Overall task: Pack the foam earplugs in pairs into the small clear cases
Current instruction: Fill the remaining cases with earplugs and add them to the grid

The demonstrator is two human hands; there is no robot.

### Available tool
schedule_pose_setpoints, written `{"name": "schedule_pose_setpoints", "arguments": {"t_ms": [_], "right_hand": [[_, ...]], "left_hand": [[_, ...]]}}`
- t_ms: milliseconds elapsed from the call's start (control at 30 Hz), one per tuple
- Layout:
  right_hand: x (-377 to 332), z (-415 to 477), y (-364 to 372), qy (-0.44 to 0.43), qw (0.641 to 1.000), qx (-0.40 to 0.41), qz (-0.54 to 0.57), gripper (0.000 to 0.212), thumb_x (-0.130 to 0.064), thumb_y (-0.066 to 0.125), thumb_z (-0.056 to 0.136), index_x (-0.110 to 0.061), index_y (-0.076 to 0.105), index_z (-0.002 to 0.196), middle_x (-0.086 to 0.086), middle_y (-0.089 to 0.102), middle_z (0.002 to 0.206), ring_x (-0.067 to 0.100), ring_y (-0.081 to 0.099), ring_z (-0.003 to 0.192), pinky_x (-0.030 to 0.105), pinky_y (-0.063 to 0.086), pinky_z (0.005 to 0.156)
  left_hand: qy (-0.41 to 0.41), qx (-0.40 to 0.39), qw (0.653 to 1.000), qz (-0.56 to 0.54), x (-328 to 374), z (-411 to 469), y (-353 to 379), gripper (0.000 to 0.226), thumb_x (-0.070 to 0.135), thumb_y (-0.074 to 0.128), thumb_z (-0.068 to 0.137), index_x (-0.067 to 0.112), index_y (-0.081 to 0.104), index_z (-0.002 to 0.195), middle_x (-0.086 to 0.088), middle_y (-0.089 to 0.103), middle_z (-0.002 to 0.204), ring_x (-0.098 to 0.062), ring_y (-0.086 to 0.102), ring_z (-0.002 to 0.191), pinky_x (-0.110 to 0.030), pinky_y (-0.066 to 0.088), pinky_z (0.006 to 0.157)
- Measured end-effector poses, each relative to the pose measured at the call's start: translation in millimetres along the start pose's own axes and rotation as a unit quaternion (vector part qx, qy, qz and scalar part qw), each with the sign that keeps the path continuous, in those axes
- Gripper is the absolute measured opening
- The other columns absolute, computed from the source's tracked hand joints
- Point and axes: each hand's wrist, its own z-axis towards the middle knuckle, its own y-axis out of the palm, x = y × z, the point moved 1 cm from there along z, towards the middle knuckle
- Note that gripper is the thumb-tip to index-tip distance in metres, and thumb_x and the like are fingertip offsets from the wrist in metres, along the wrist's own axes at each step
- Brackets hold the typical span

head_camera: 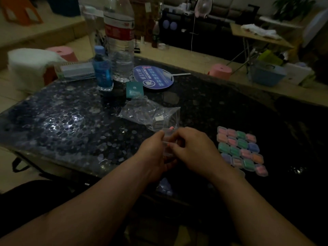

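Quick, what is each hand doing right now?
Left hand: holds the small clear case.
Right hand: pinches the same case.

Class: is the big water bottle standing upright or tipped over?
Upright. The big water bottle stands on its base on the table, its neck pointing up.

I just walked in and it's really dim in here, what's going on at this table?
A person is packing earplugs. The left hand and right hand together hold one small clear plastic case above the dark speckled table, with something pink showing at it. To the right lies a block of filled clear cases with pink, green, purple and orange earplugs. Beyond the hands sits a clear plastic bag, apparently holding empty cases.
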Motion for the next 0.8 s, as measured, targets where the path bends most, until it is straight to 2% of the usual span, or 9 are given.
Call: {"name": "schedule_pose_setpoints", "arguments": {"t_ms": [133,200,300,433,600,800], "right_hand": [[10.8,10.1,-4.4,0.059,0.993,0.084,0.056,0.006,-0.028,0.067,0.095,-0.033,0.069,0.092,-0.015,0.069,0.087,0.0,0.064,0.079,0.032,0.053,0.073],[20.3,17.7,-3.4,0.092,0.988,0.113,0.047,0.008,-0.025,0.064,0.098,-0.03,0.07,0.096,-0.013,0.072,0.092,0.008,0.066,0.084,0.037,0.056,0.077],[27.6,30.1,7.3,0.103,0.989,0.111,0.002,0.017,-0.027,0.06,0.102,-0.031,0.072,0.113,-0.006,0.071,0.112,0.017,0.066,0.1,0.039,0.055,0.085],[24.0,43.6,28.5,0.116,0.989,0.085,-0.03,0.027,-0.04,0.06,0.103,-0.035,0.071,0.126,-0.003,0.066,0.119,0.019,0.065,0.103,0.037,0.053,0.084],[23.7,54.1,44.9,0.16,0.982,0.082,-0.051,0.026,-0.048,0.062,0.098,-0.036,0.074,0.118,-0.002,0.067,0.114,0.023,0.067,0.102,0.035,0.051,0.079],[26.8,61.8,48.0,0.182,0.973,0.142,-0.019,0.02,-0.04,0.06,0.1,-0.027,0.074,0.102,-0.002,0.07,0.104,0.018,0.061,0.086,0.031,0.041,0.07]], "left_hand": [[-0.008,0.018,1.0,0.007,0.4,0.8,-2.8,0.044,0.045,0.039,0.105,0.014,0.067,0.117,-0.016,0.075,0.106,-0.024,0.067,0.074,-0.032,0.051,0.064],[-0.007,0.03,0.999,0.01,-0.2,1.0,-4.7,0.047,0.046,0.037,0.106,0.011,0.065,0.12,-0.021,0.074,0.113,-0.025,0.066,0.073,-0.031,0.05,0.062],[0.002,0.046,0.999,0.001,1.0,3.9,-9.3,0.048,0.046,0.037,0.106,0.01,0.066,0.119,-0.021,0.074,0.108,-0.024,0.066,0.071,-0.028,0.05,0.057],[0.011,0.058,0.998,-0.012,2.1,6.9,-13.6,0.047,0.046,0.039,0.105,0.01,0.068,0.113,-0.017,0.073,0.098,-0.023,0.066,0.066,-0.027,0.05,0.054],[0.005,0.066,0.998,-0.007,4.4,9.7,-15.9,0.051,0.048,0.037,0.106,0.007,0.067,0.114,-0.015,0.073,0.095,-0.021,0.066,0.065,-0.027,0.05,0.055],[0.003,0.072,0.997,-0.003,6.9,5.7,-16.8,0.046,0.044,0.038,0.106,0.007,0.065,0.105,-0.017,0.074,0.098,-0.024,0.066,0.071,-0.03,0.05,0.059]]}}
